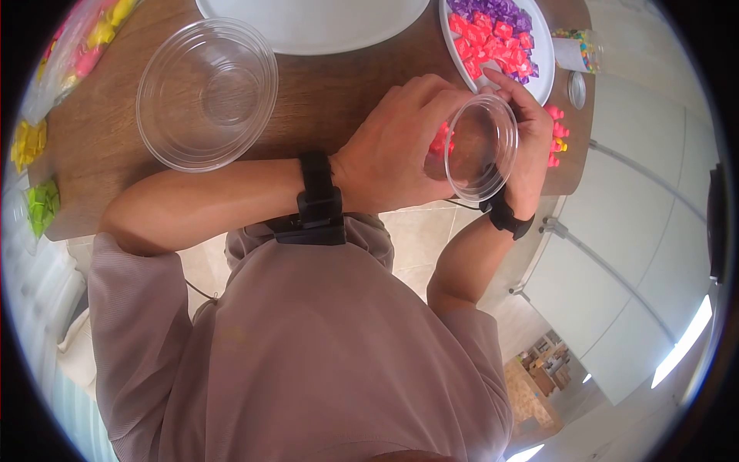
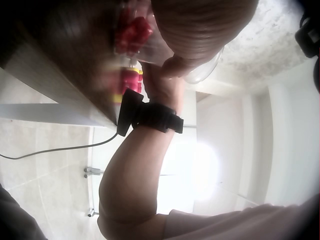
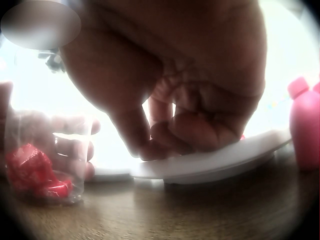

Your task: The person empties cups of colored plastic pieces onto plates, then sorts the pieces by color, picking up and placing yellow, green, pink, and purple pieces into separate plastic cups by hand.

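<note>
A clear plastic cup [image 1: 481, 150] is gripped by my left hand [image 1: 400, 146], its fingers around the side and its mouth tilted toward my body in the head view. Red wrapped candies [image 3: 31, 167] lie in its bottom. My right hand [image 1: 527, 146] reaches past the cup to the white plate [image 1: 545, 61]. In the right wrist view, its thumb and curled fingers [image 3: 187, 132] bunch together right at the plate's rim; I cannot tell whether a candy is between them. Pink-red candies [image 1: 493, 42] and purple candies [image 1: 493, 9] cover the plate.
A large clear bowl [image 1: 165, 127] and a white dish [image 1: 308, 42] stand on the wooden table [image 1: 323, 92]. Pink bottles [image 1: 553, 135], a jar [image 1: 573, 52] and a metal lid [image 1: 576, 90] stand right. Yellow packets [image 1: 29, 145] and green packets [image 1: 43, 206] lie left.
</note>
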Demonstrator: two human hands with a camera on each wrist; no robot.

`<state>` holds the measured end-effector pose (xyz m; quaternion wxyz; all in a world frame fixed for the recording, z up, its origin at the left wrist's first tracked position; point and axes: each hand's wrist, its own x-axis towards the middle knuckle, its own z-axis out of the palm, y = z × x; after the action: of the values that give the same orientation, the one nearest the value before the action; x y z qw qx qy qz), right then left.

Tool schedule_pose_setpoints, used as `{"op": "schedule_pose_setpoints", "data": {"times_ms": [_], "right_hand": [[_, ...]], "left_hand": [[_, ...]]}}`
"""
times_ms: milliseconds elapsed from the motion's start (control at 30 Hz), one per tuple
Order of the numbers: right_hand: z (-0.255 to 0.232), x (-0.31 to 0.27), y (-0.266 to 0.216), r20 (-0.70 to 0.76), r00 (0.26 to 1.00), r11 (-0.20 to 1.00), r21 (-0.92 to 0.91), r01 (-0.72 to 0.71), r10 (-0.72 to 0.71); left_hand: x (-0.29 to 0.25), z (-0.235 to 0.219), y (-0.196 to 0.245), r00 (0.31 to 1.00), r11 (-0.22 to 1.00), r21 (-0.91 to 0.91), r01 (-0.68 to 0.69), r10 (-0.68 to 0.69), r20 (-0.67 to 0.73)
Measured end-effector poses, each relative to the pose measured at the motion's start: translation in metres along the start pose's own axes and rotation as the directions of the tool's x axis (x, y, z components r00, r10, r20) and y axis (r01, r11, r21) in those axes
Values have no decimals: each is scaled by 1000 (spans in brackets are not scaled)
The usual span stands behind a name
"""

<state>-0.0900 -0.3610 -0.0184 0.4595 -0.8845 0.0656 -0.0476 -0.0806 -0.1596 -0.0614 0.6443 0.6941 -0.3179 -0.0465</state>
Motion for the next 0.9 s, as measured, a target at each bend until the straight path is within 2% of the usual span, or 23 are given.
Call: {"op": "schedule_pose_setpoints", "data": {"times_ms": [900], "right_hand": [[1, -1, 0, 1, 1000, 1000, 4, 7, -7]], "left_hand": [[-1, 0, -1, 1000, 1000, 3, 12, -12, 4]]}}
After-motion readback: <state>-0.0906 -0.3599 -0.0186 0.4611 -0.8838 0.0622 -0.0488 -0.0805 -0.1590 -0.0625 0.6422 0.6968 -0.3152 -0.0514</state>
